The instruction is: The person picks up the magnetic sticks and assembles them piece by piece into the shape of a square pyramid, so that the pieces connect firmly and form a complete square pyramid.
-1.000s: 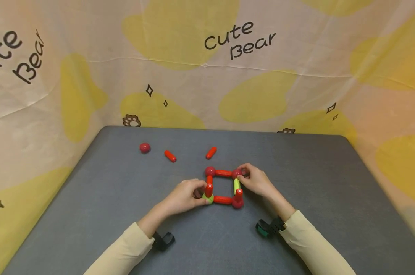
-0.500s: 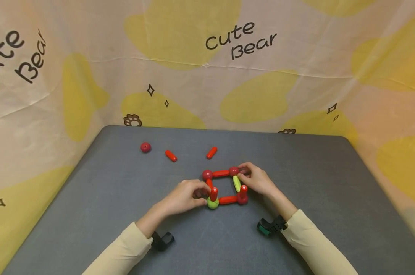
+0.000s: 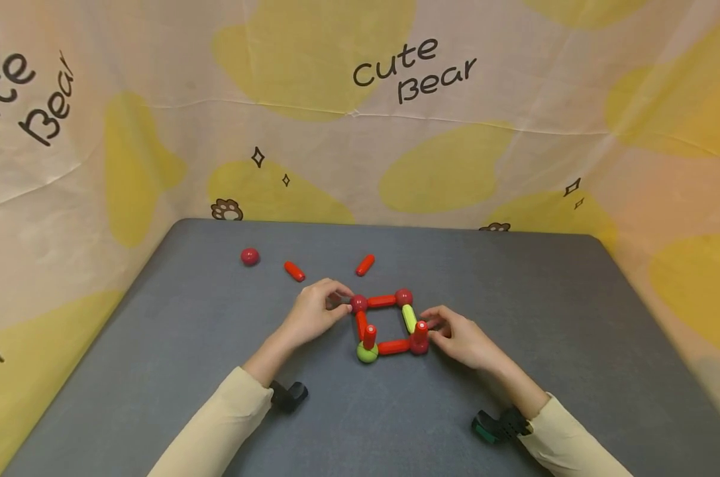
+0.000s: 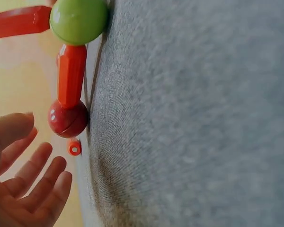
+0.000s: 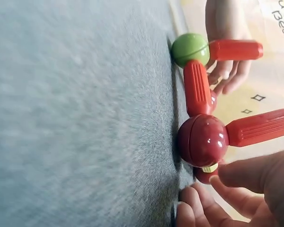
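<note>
A square frame of rods and balls lies on the table. Its corners are a green ball (image 3: 367,352) at front left and red balls elsewhere, such as the far-left red ball (image 3: 358,303). Red rods (image 3: 393,347) form three sides and a yellow-green rod (image 3: 409,318) the right one. Two upright red rods (image 5: 260,127) rise from the front corners. My left hand (image 3: 314,313) has its fingertips right by the far-left ball, fingers loosely spread in the left wrist view. Beside the front-right red ball (image 5: 203,141), my right hand (image 3: 463,338) has thumb and fingers apart, holding nothing.
Beyond the frame on the grey table (image 3: 514,285) lie a loose red ball (image 3: 250,257) and two loose red rods, a left rod (image 3: 294,271) and a right rod (image 3: 365,265). A patterned cloth (image 3: 312,132) hangs behind the table.
The frame has turned slightly, its front edge shifting right. My left hand has gone from the green ball to the far-left red ball; my right hand has come from the far-right corner toward the front-right one.
</note>
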The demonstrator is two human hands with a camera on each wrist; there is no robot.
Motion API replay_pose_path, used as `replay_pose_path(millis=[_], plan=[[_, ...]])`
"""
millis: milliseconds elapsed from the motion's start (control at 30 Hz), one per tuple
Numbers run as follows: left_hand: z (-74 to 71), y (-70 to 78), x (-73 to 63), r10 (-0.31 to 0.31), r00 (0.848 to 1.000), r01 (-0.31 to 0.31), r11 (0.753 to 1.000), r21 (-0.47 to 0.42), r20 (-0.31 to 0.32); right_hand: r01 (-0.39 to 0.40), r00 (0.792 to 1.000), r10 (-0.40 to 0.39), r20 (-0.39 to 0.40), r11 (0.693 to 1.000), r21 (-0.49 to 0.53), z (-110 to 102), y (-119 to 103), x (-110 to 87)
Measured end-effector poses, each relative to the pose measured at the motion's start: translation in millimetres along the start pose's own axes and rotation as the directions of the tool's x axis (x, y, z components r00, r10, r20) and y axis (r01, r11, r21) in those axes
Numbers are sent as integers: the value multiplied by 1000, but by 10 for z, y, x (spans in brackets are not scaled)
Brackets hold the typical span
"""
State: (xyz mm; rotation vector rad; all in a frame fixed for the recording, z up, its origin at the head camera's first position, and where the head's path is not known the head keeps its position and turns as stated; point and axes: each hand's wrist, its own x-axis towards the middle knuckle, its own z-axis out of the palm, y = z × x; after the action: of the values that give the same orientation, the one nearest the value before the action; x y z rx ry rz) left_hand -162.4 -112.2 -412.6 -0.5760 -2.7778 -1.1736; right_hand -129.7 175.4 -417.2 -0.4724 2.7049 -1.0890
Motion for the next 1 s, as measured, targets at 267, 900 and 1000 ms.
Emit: replay_pose_path(millis=[267, 900, 1000], plan=[[70, -13, 107, -59, 997, 57, 998, 38, 52, 94, 995, -92, 41, 995, -42, 53, -41, -108], [59, 53, -33, -42, 994, 36, 997, 67, 96, 56, 995, -66, -79, 991, -121, 59, -66, 38], [41, 76, -85, -54, 992, 47, 997, 63, 118, 50, 994, -60, -87, 992, -120, 54, -54, 69]])
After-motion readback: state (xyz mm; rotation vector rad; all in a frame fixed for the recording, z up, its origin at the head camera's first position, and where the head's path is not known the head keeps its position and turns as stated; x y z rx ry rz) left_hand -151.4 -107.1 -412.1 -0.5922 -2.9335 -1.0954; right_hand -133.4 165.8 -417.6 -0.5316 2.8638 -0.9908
